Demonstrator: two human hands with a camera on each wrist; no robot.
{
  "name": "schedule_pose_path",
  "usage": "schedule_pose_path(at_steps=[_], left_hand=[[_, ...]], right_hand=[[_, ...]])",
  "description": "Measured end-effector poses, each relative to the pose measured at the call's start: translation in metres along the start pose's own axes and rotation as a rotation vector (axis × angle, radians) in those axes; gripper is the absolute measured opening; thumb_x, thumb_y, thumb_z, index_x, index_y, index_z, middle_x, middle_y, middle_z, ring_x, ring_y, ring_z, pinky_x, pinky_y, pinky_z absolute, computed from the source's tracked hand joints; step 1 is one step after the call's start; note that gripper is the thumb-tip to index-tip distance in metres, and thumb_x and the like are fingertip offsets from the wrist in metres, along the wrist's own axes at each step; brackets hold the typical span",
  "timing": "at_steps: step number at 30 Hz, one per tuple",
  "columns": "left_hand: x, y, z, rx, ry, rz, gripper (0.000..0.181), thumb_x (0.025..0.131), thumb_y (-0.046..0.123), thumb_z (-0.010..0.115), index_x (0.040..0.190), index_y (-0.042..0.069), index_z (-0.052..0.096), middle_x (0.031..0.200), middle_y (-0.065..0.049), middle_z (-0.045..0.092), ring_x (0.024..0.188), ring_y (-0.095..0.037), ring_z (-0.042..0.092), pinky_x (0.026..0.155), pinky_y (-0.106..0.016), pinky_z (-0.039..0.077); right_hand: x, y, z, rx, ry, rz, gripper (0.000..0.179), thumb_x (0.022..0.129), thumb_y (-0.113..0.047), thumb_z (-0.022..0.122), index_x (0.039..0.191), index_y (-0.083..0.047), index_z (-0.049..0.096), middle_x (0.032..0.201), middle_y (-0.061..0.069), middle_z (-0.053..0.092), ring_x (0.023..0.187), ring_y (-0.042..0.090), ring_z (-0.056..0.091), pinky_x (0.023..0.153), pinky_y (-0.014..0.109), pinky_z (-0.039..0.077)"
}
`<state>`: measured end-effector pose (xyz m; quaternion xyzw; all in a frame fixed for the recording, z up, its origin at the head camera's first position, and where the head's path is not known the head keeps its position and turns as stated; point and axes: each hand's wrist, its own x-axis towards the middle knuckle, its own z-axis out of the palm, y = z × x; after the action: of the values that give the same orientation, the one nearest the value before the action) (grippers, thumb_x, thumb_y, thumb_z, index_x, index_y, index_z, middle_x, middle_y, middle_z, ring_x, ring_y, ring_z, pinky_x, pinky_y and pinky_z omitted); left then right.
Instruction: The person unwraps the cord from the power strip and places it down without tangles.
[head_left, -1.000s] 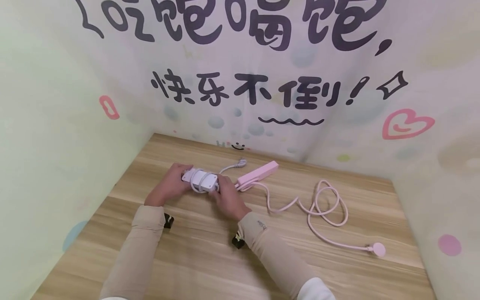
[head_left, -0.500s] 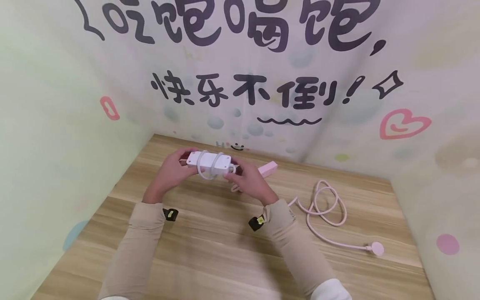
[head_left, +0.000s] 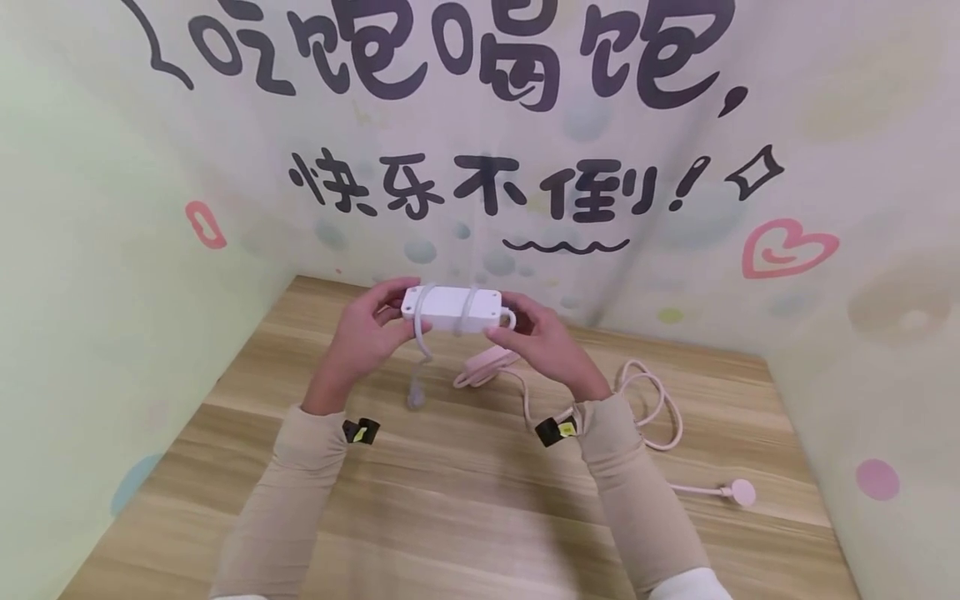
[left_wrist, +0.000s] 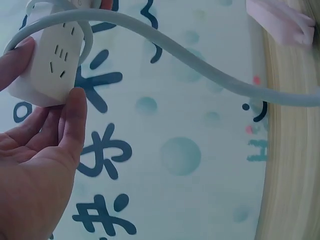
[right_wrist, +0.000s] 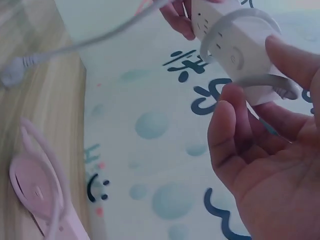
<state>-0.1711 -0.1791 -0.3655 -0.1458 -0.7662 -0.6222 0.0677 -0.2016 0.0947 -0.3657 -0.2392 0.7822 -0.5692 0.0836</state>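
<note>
A white power strip (head_left: 454, 309) is held up above the table, its grey-white cord (left_wrist: 165, 42) wound around the body. My left hand (head_left: 363, 333) grips the strip's left end between thumb and fingers. At the other end, where the cord leaves the body, my right hand (head_left: 551, 343) holds it the same way. Socket slots show on the strip's face (left_wrist: 59, 55) in the left wrist view. The cord's loose end hangs down on the left, with its plug (head_left: 416, 395) close to the tabletop.
Behind the raised strip, a pink power strip (head_left: 486, 365) lies on the wooden table (head_left: 450, 500). Its pink cord (head_left: 660, 408) loops to the right and ends in a round pink plug (head_left: 742, 492). A printed wall (head_left: 480, 200) stands at the table's back.
Both hands have lifted the white power strip off the table, upward and to the right. Its plug end, formerly behind the strip at right, now dangles on the left.
</note>
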Motion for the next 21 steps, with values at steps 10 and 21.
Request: schedule_pose_path(at_steps=[10,21], left_hand=[[0.0,0.005,0.033,-0.012,-0.027,0.031,0.06,0.083,0.0,0.082,0.138,-0.001,0.057,0.128,-0.021,0.061,0.116,-0.032,0.062,0.098,-0.024,0.056],[0.001,0.002,0.063,-0.126,-0.138,-0.07,0.075,0.098,0.003,0.063,0.159,0.006,0.02,0.15,-0.025,0.046,0.112,-0.038,0.066,0.094,-0.041,0.06]], right_hand=[[-0.021,-0.007,-0.025,-0.266,0.058,-0.068,0.049,0.088,-0.022,0.082,0.132,-0.011,0.064,0.109,0.009,0.069,0.089,0.021,0.061,0.075,0.023,0.052],[-0.034,0.006,-0.039,-0.229,0.175,-0.099,0.048,0.09,-0.022,0.079,0.134,-0.011,0.065,0.111,0.009,0.07,0.093,0.021,0.061,0.08,0.02,0.054]])
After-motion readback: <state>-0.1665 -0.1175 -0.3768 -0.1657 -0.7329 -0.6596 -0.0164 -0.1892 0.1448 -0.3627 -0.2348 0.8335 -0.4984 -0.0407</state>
